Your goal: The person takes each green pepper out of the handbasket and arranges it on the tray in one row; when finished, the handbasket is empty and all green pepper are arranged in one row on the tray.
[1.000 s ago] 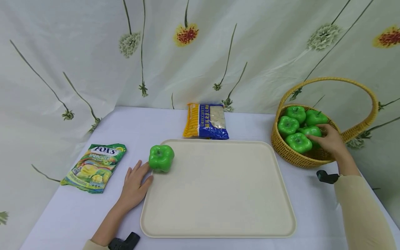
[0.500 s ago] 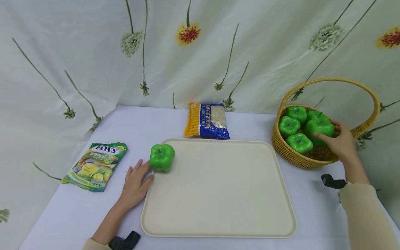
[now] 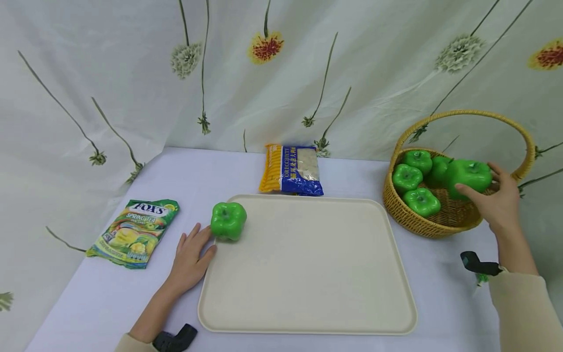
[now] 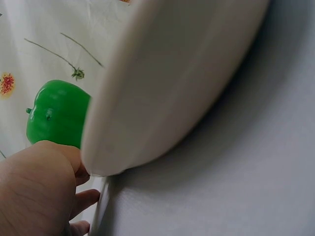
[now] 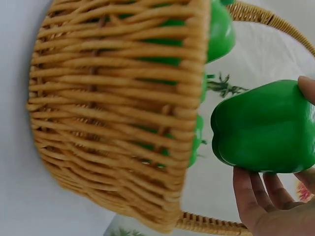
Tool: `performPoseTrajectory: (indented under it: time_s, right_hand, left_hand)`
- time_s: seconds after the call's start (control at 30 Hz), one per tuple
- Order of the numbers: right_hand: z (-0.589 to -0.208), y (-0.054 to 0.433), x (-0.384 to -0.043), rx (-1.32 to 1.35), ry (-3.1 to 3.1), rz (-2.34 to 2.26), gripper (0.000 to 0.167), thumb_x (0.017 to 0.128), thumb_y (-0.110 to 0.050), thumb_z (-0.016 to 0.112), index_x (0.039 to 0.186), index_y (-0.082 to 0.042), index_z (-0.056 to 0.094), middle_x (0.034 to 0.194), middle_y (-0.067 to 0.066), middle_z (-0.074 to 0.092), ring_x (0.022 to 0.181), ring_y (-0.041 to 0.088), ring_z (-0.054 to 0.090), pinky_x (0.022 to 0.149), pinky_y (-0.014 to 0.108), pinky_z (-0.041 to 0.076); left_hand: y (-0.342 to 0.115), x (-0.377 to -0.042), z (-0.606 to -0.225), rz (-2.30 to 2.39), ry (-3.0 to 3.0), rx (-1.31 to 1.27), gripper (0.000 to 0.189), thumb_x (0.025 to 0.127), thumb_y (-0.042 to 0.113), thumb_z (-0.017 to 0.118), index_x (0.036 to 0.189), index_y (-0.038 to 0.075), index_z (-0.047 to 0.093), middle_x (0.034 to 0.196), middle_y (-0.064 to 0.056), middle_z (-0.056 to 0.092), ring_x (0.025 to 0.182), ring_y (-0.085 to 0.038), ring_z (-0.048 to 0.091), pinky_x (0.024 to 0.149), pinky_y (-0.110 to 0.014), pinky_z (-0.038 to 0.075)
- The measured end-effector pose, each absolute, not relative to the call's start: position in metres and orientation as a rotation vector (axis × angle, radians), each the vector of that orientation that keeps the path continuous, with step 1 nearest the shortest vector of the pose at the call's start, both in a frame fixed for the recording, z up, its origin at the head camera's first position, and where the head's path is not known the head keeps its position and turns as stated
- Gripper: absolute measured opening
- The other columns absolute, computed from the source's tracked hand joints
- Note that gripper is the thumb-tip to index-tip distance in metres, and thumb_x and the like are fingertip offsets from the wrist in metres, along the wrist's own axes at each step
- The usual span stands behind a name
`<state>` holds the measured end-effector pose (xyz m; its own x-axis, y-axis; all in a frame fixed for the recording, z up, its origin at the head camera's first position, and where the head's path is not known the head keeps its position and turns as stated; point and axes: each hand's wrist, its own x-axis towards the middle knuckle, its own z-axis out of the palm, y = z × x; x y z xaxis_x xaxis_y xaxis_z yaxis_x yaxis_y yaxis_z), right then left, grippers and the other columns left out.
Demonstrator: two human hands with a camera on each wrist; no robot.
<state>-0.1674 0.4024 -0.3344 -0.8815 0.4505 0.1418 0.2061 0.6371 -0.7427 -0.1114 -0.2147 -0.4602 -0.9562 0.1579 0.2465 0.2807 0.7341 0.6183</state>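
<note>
While the left hand point(image 3: 191, 261) lies spread beside the tray point(image 3: 308, 266), I watch the right hand point(image 3: 502, 203) grip a glossy green pepper point(image 3: 468, 178).

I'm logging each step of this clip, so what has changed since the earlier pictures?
The right hand has lifted one green pepper from the basket, moving it up and rightward, and grips it above the rim. The other four peppers stay inside. The left hand still rests at the tray's left edge beside the corner pepper, and both packets lie where they were.
</note>
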Motion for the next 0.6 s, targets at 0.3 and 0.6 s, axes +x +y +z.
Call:
performPoseTrajectory:
  time_s: [0.3,0.6]
  right_hand:
    - [-0.324,0.376,-0.155,-0.522,-2.529,1.065,0.085,0.087,-0.033,0.071,0.156,-0.028,0.021,0.156,0.016,0.023,0.128,0.024,0.036,0.086,0.018,0.038]
    - [-0.335,0.315,-0.154,-0.256,-2.500,1.114,0.087,0.082,-0.020,0.078,0.151,-0.010,0.026,0.146,0.015,0.033,0.119,0.017,0.041,0.092,0.028,0.039]
  left_hand:
    - [-0.216,-0.111,-0.460,-1.026,-2.762,-0.353,0.047,0.096,0.011,0.052,0.142,0.000,0.046,0.145,-0.024,0.048,0.144,-0.051,0.022,0.113,-0.070,0.005]
    - [-0.215,-0.111,-0.459,-1.024,-2.772,-0.345,0.047,0.096,0.010,0.052,0.141,-0.001,0.047,0.145,-0.024,0.048,0.144,-0.050,0.023,0.114,-0.070,0.005]
